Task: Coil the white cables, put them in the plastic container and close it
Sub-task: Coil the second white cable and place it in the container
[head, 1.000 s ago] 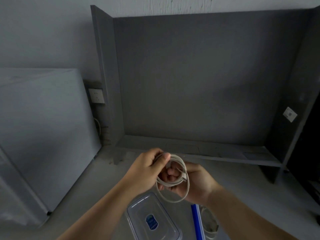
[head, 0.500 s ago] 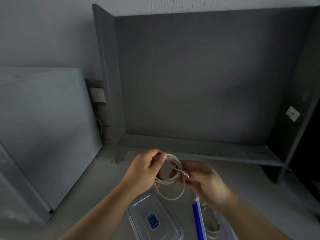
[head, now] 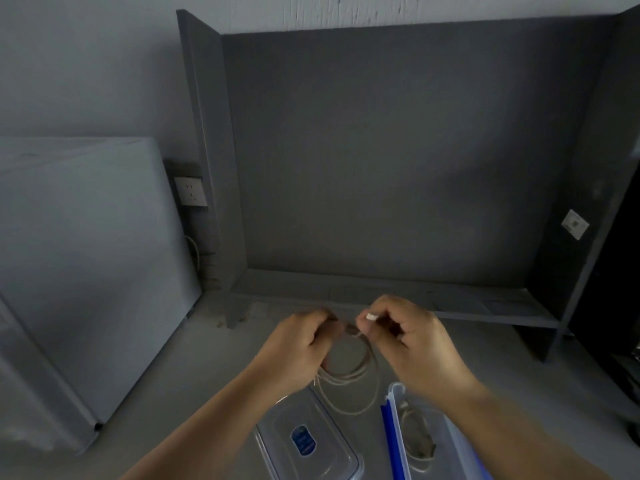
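Dim grey light, soft blur, wide-angle bending at edges

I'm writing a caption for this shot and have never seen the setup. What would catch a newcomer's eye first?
First, the two hands low in the centre: the left hand and right hand hold a coiled white cable, the right pinching its plug end. Below them on the grey surface lie a clear lid with a blue label and, to its right, an open plastic container with a blue rim and another cable inside. Behind looms a large dark grey shelf unit.

Grey shelf unit (head: 398, 161), wall socket (head: 191, 191) beside it, grey cabinet (head: 79, 258) at left.
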